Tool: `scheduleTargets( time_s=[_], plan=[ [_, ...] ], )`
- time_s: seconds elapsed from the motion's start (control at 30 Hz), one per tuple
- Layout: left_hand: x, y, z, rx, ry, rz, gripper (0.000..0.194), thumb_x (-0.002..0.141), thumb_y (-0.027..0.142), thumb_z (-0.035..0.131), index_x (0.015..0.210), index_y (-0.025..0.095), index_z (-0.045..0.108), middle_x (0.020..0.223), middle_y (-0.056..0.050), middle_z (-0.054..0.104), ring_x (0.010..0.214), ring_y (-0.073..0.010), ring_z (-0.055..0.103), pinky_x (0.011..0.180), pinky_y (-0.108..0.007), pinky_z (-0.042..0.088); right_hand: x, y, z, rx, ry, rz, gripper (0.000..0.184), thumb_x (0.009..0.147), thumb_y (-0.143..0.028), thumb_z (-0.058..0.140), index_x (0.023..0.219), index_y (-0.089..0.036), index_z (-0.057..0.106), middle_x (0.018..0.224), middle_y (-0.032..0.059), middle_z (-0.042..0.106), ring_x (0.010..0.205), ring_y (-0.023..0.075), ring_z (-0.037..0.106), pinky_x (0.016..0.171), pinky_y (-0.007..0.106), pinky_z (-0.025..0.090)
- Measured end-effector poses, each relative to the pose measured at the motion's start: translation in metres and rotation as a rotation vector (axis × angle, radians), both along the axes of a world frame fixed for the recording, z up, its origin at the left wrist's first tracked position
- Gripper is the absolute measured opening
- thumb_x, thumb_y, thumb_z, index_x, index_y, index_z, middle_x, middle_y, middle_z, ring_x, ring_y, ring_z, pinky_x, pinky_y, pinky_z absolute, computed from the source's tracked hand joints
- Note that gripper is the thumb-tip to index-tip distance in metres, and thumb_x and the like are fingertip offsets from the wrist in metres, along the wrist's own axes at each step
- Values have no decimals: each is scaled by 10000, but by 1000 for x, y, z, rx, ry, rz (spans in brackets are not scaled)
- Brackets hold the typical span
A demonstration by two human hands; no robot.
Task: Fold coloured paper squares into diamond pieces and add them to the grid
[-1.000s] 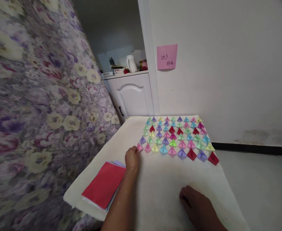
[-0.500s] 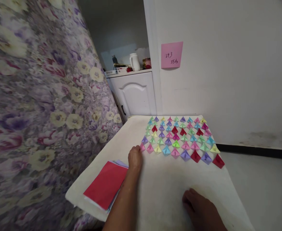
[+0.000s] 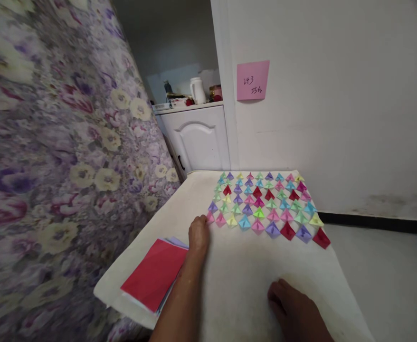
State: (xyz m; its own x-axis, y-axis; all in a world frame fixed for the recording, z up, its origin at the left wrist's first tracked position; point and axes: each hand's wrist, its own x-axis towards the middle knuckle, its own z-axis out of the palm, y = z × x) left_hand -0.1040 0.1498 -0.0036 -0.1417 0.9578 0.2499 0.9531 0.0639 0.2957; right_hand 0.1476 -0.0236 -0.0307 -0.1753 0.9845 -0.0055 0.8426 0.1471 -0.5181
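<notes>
Rows of small folded paper pieces point(image 3: 258, 224) in many colours cover the far right part of a cream-covered table point(image 3: 237, 275). At the left end of the nearest row sits a pink folded paper piece point(image 3: 210, 218). The fingertips of my left hand point(image 3: 198, 233) are closed at its left edge, and the hand hides part of it. My right hand point(image 3: 296, 306) rests lower on the table, fingers curled in, with nothing visible in them. Left of my left forearm lies a stack of coloured paper, a red sheet point(image 3: 155, 274) on top.
A floral curtain point(image 3: 69, 166) hangs along the left side. Behind the table stand a white cabinet point(image 3: 203, 137) with a white jug point(image 3: 197, 91) on it, and a wall bearing a pink note point(image 3: 252, 80). Floor shows beyond the table's right edge.
The view has shifted slightly. My left hand stays at the pink folded paper piece, and my right hand keeps its curled pose on the table.
</notes>
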Motion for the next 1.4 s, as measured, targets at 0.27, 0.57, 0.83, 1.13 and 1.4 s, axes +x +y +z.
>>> scheduleTargets(
  time_s=[0.27, 0.57, 0.83, 1.13, 1.4],
  plan=[
    [-3, -1, -1, 11, -97, 39, 324, 778, 101, 465, 1088, 181, 518, 859, -56, 666, 817, -178, 600, 695, -242, 382, 1, 2, 0, -47, -4, 10, 175, 804, -178, 407, 761, -235, 567, 821, 13, 624, 723, 163, 617, 625, 231, 407],
    [-12, -1, -5, 17, -171, 51, 298, 732, 122, 506, 1012, 186, 588, 822, -36, 650, 769, -160, 591, 672, -229, 405, 2, 1, 4, -73, 8, 10, 158, 798, -190, 412, 755, -237, 556, 838, 19, 625, 707, 162, 617, 615, 232, 408],
    [-19, -2, 0, 24, -157, 34, 324, 721, 87, 484, 997, 184, 624, 841, -41, 635, 771, -154, 580, 696, -238, 417, 0, 3, -3, -27, -16, 12, 151, 789, -171, 407, 765, -233, 543, 818, 12, 619, 705, 153, 605, 593, 221, 383],
    [-27, -24, 20, 50, -119, 37, 274, 775, 115, 450, 961, 189, 637, 938, -54, 669, 858, -162, 595, 760, -246, 418, 1, 2, 0, -36, -43, 19, 127, 802, -189, 416, 766, -233, 529, 823, 8, 617, 712, 158, 610, 598, 224, 385],
    [-48, -63, 32, 25, -47, 66, 237, 780, 134, 449, 910, 176, 644, 906, -72, 666, 836, -192, 591, 726, -271, 409, 2, 0, 2, -8, -53, 36, 130, 787, -161, 428, 774, -225, 540, 796, 5, 618, 696, 154, 603, 586, 227, 353]
  ],
)
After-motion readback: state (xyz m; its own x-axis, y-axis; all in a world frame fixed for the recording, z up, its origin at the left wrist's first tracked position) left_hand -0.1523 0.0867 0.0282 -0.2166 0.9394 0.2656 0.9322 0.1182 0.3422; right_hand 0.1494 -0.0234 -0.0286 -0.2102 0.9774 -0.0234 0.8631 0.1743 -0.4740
